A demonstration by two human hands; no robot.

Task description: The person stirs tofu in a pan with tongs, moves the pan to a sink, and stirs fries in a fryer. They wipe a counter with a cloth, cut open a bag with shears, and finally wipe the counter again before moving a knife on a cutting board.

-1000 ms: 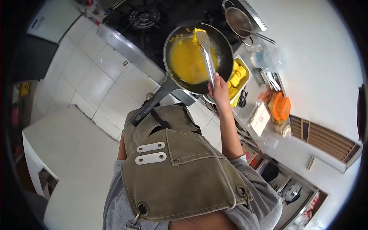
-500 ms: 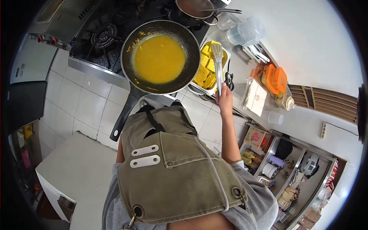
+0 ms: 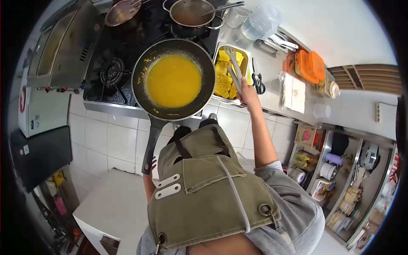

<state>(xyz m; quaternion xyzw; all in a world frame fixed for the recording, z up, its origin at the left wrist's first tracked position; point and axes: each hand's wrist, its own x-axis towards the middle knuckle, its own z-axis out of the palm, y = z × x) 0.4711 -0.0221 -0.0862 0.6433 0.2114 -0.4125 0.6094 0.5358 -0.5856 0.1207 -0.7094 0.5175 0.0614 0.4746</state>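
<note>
My right hand (image 3: 248, 94) is closed on metal tongs (image 3: 238, 76), whose tips are over the yellow pieces (image 3: 223, 85) in a metal tray (image 3: 247, 63) right of the pan. My left hand (image 3: 154, 165) shows only in part, low beside the end of the pan's black handle (image 3: 150, 148); its fingertips are apart. Yellow liquid (image 3: 174, 80) fills the middle of the dark frying pan (image 3: 142, 97), with orange bits stuck on its inner wall. Black scissors (image 3: 257, 78) lie right of the tray.
A pot of brownish liquid (image 3: 191, 12) and a lidded pan (image 3: 122, 12) stand on the black stove (image 3: 148, 26). Along the counter are a clear plastic jug (image 3: 261, 22), orange-lidded containers (image 3: 310, 67) and a white packet (image 3: 294, 93). Shelves with goods (image 3: 340, 170) stand at the lower right.
The view has shifted, showing more of the stove's back. The tongs now show two separated arms over the tray. Part of my left hand has come into view near the pan handle.
</note>
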